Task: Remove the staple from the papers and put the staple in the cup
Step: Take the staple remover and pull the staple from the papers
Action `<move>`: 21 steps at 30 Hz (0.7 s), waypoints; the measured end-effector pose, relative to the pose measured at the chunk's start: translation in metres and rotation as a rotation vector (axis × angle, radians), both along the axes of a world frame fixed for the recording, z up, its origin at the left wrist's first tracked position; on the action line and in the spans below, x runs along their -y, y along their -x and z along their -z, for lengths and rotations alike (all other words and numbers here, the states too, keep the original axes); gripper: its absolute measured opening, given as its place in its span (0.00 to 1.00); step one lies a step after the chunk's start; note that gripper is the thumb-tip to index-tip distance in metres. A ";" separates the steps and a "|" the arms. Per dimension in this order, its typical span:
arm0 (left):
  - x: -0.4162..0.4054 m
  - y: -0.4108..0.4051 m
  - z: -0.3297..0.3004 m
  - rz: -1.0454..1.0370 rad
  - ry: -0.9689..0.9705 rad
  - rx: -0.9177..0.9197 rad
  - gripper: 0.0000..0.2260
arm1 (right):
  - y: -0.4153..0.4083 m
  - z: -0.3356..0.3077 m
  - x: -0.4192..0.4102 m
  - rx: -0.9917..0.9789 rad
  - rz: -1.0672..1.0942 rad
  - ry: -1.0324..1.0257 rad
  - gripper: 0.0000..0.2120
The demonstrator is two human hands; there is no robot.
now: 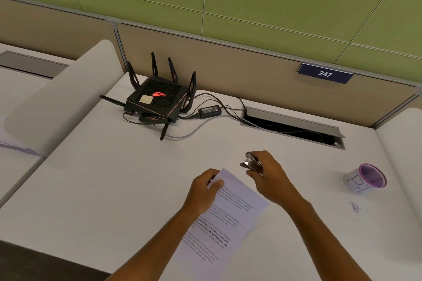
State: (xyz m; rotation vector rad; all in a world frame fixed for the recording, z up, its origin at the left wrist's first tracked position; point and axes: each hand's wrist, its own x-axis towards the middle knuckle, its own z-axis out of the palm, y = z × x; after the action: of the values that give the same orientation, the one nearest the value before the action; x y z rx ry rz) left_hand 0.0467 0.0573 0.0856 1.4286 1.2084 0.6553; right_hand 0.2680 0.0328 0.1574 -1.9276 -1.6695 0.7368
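- The left hand [206, 189], in the lower middle of the frame, pinches the top corner of the white printed sheets of paper [230, 212], thumb over the upper face and fingers curled behind the edge.
- The papers slant from that corner down toward the bottom centre of the frame, lying over the left forearm, with lines of black text on the upper sheet.
- The right hand [268, 176], just right of the paper's top corner, is curled around a small metal staple remover [249, 163]; the tool's shiny jaws stick out from the fingers toward the upper left and stand slightly apart.
- The remover's jaws sit just above and right of the paper corner, not touching it as far as can be seen.
- The staple itself is too small to make out; whether it is in the paper or in the jaws cannot be told.
- A white paper cup with a purple rim and purple inside [365, 179] lies tipped on its side at the right of the frame, well apart from both hands, mouth facing right and toward the camera, with dark handwriting on its wall.
- A small faint scribble-like mark [355, 207] shows on the white desk [114, 177] just below the cup.
- At the upper middle of the frame stands a black router with upright antennas and a red glowing logo [157, 100], a yellow sticky note [146, 99] on its top.
- Right of it lies a black power adapter [209, 111] with cables running into an open cable slot in the desk [294, 129].
- A dark blue sign reading 247 [325, 73] hangs on the tan partition [228, 63] at upper right.
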 end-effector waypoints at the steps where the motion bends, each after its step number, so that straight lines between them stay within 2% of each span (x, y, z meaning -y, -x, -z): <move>1: 0.000 0.000 -0.002 -0.026 0.010 0.013 0.05 | 0.007 0.002 0.008 -0.069 0.068 -0.029 0.16; 5: 0.000 -0.002 -0.008 -0.142 0.074 0.089 0.06 | 0.041 0.021 0.039 -0.149 0.233 -0.121 0.13; 8: 0.001 -0.005 -0.017 -0.204 0.115 0.120 0.05 | 0.065 0.034 0.056 -0.200 0.271 -0.141 0.11; 12: 0.009 -0.011 -0.030 -0.254 0.144 0.191 0.07 | 0.085 0.031 0.064 -0.300 0.301 -0.175 0.14; 15: 0.018 -0.015 -0.040 -0.280 0.169 0.249 0.08 | 0.091 0.024 0.064 -0.364 0.306 -0.206 0.11; 21: 0.035 -0.016 -0.065 -0.228 0.227 0.369 0.12 | 0.088 0.022 0.066 -0.414 0.264 -0.187 0.20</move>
State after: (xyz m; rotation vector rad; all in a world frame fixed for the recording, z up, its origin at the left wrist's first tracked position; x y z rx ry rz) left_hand 0.0624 0.0226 0.1504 0.9396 1.1173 0.8664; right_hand 0.1803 -0.0330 0.1350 -1.6817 -1.1652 0.7799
